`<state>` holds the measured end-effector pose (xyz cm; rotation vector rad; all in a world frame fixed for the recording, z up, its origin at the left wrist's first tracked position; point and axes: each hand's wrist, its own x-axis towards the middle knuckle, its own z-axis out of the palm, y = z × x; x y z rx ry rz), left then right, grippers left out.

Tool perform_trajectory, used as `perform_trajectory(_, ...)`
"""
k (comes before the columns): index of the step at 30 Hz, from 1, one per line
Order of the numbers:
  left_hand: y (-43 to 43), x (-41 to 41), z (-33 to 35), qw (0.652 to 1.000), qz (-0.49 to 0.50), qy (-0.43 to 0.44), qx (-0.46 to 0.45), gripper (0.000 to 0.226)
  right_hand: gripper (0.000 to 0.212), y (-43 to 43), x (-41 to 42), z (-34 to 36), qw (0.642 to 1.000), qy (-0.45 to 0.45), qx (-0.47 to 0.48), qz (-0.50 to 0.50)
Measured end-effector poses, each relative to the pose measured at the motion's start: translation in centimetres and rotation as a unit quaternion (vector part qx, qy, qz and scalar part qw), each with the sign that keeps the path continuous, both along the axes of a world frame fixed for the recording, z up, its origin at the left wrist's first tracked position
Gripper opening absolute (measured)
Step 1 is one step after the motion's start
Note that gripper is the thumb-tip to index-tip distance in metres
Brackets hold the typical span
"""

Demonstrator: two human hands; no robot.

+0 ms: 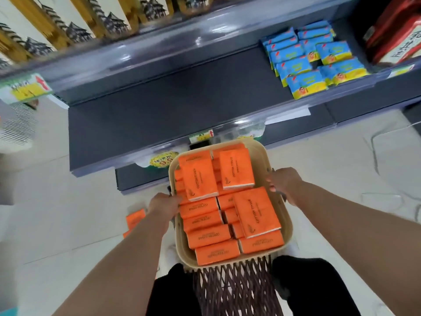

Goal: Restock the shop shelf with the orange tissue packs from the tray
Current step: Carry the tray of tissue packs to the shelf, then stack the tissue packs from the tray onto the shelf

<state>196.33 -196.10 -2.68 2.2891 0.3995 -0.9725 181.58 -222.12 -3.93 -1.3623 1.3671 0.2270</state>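
Note:
A beige tray (265, 156) full of several orange tissue packs (256, 213) is held in front of me, above the floor and just before the lower shelves. My left hand (163, 206) grips the tray's left rim, fingers curled over the edge beside a pack. My right hand (284, 181) grips the right rim at a dark handle. The grey shelf (170, 106) ahead is bare on its left and middle. A loose orange pack (135, 218) lies on the floor, left of my left arm.
Blue and yellow packs (316, 62) fill the shelf's right end, with a red package (396, 33) beyond. White and gold boxes (75, 21) line the upper shelf. Price tags (201, 135) hang on shelf edges. A dark mesh (234, 290) hangs beneath the tray between my legs.

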Motion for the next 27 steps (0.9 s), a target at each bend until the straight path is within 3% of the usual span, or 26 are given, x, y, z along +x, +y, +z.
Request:
perform_trajectory(11, -0.4, 1.3, -11.0, 1.000, -0.014, 0.010, -0.018, 0.046, 0.011, 0.1, 2.7, -11.8, 0.994, 0.069, -0.038, 0.070)
perform_trajectory(19, -2.4, 1.6, -16.8, 0.998, -0.013, -0.011, -0.059, 0.033, 0.007, -0.9, 3.3, -17.2, 0.994, 0.027, -0.043, 0.098)
perform_trajectory(27, -1.0, -0.6, -21.2, 0.994, 0.041, -0.030, -0.096, 0.009, 0.020, 0.2, 2.0, -20.6, 0.983, -0.064, -0.041, 0.164)
